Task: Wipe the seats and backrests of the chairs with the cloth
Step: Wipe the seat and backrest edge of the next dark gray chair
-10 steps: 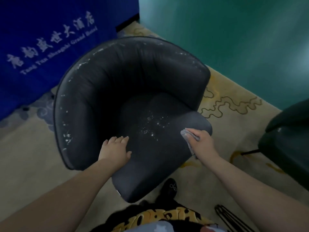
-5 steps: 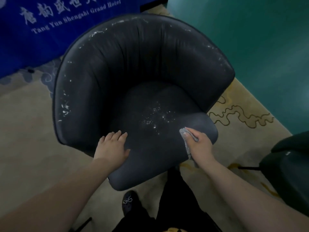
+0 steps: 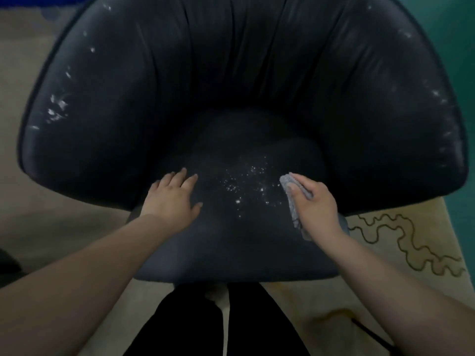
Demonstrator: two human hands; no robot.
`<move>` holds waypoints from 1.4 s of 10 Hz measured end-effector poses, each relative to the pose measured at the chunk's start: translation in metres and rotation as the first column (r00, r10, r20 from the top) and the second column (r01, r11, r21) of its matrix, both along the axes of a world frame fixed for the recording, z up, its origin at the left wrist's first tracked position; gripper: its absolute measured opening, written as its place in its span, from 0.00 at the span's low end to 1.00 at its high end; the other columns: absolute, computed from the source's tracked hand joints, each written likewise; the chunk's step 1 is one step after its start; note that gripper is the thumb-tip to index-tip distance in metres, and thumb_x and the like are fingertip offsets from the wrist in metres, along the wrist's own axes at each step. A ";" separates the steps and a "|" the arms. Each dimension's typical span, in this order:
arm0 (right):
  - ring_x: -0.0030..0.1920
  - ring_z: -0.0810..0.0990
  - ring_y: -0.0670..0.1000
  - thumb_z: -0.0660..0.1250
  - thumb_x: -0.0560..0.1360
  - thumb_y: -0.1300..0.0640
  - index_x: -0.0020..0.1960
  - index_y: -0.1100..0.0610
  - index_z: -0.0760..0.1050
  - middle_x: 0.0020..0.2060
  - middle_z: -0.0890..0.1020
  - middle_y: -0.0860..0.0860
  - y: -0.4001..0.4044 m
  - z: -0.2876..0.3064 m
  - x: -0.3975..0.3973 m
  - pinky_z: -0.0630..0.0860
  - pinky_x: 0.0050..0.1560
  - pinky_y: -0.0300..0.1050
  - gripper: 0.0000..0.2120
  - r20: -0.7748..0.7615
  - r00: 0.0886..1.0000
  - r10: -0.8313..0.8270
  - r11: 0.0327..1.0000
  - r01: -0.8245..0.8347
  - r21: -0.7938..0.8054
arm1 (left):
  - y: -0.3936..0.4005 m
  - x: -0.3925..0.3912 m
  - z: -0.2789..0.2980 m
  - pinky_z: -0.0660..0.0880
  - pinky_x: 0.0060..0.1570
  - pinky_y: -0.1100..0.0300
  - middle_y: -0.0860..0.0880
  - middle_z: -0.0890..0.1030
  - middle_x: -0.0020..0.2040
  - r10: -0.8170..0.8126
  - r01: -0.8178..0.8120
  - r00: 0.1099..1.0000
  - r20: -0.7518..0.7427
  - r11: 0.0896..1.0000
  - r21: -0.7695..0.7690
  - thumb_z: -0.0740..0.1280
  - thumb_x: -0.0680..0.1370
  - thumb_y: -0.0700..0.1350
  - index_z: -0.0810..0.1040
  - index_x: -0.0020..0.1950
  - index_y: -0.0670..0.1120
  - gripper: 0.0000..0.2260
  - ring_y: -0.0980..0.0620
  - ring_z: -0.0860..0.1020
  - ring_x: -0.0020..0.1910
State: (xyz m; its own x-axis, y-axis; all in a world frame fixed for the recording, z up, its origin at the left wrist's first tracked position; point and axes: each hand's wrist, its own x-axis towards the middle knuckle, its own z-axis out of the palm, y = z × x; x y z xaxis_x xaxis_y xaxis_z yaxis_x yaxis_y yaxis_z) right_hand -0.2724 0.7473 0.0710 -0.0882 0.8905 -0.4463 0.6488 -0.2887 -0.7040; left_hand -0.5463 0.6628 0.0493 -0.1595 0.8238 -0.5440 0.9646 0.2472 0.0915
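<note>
**Dusty dark chair, cloth at the seat's right side**

Close up, the chair (image 3: 239,73) fills most of the head view: a dark, almost black tub chair with a curved backrest (image 3: 244,60) that wraps round both sides of the seat (image 3: 231,240). Vertical creases run down the shiny padding of the backrest. Pale scuffs and flakes dot its left rim and, more faintly, its right rim. White specks (image 3: 246,181) lie scattered over the middle of the seat, between the two hands.

The right hand (image 3: 316,204) rests on the right part of the seat, its fingers and thumb curled round a small grey cloth (image 3: 293,201). Bunched and crumpled, the cloth pokes out past the fingertips and trails back under the palm toward the wrist, lying against the seat surface just right of the specks.

The left hand (image 3: 172,196) lies flat on the left part of the seat, fingers straight and slightly spread, holding nothing, near the foot of the backrest's left wing.

Below the seat's front edge are the person's dark trousers (image 3: 223,325). A beige carpet (image 3: 401,253) with a dark wavy line pattern lies to the right, and a teal wall (image 3: 457,47) stands beyond it.
</note>
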 end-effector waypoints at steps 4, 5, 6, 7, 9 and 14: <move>0.50 0.75 0.38 0.64 0.78 0.49 0.65 0.40 0.72 0.48 0.70 0.38 0.057 -0.169 -0.059 0.71 0.54 0.31 0.16 -0.074 0.991 0.112 0.986 -0.102 0.134 | 0.055 -0.035 -0.154 0.45 0.75 0.44 0.52 0.28 0.77 -0.094 0.090 0.995 -0.028 0.988 -0.127 0.71 0.62 0.72 0.29 0.76 0.57 0.61 0.45 0.35 0.78; 0.55 0.73 0.44 0.64 0.79 0.54 0.69 0.47 0.71 0.50 0.71 0.43 0.082 -0.201 -0.069 0.69 0.63 0.37 0.19 0.014 0.992 0.127 0.946 -0.126 0.298 | 0.064 -0.038 -0.174 0.51 0.74 0.43 0.54 0.25 0.75 -0.055 0.057 0.998 0.018 0.989 -0.139 0.75 0.60 0.69 0.29 0.76 0.57 0.64 0.46 0.34 0.77; 0.56 0.71 0.55 0.64 0.79 0.55 0.71 0.50 0.69 0.53 0.72 0.53 0.081 -0.224 -0.087 0.72 0.61 0.51 0.21 0.215 0.970 0.109 0.919 -0.181 0.350 | 0.059 -0.037 -0.183 0.55 0.73 0.43 0.57 0.25 0.74 -0.028 0.032 0.999 0.043 0.995 -0.093 0.77 0.58 0.68 0.29 0.76 0.59 0.65 0.48 0.34 0.77; 0.49 0.74 0.58 0.66 0.76 0.59 0.69 0.51 0.71 0.50 0.74 0.56 0.053 -0.229 -0.112 0.75 0.49 0.55 0.22 0.271 0.903 0.334 0.798 -0.424 0.428 | 0.057 -0.038 -0.184 0.56 0.72 0.43 0.59 0.25 0.74 -0.013 0.017 0.998 0.062 0.998 -0.052 0.78 0.57 0.67 0.30 0.76 0.61 0.66 0.49 0.34 0.77; 0.54 0.72 0.60 0.61 0.77 0.60 0.70 0.51 0.70 0.55 0.74 0.58 0.106 -0.237 -0.082 0.73 0.55 0.55 0.21 0.372 0.921 0.118 0.864 -0.280 0.419 | 0.058 -0.039 -0.183 0.54 0.73 0.44 0.59 0.26 0.74 0.000 0.004 0.995 0.101 1.000 -0.031 0.79 0.56 0.66 0.32 0.76 0.61 0.66 0.49 0.34 0.77; 0.51 0.73 0.59 0.62 0.76 0.66 0.69 0.55 0.71 0.52 0.74 0.59 0.054 -0.232 -0.107 0.74 0.53 0.56 0.22 0.233 0.876 0.423 0.749 -0.482 0.455 | 0.055 -0.037 -0.186 0.51 0.76 0.45 0.60 0.26 0.74 0.042 -0.045 0.990 0.138 0.999 0.020 0.79 0.56 0.64 0.31 0.75 0.62 0.66 0.49 0.33 0.77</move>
State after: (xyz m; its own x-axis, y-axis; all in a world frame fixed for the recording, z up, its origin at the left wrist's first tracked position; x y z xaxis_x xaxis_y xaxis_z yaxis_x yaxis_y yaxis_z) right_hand -0.3795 0.8016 -0.1611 -0.5149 0.8572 0.0006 0.6947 0.4177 -0.5856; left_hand -0.5829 0.7181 -0.1369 -0.1204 0.8303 -0.5442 0.9309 0.2849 0.2286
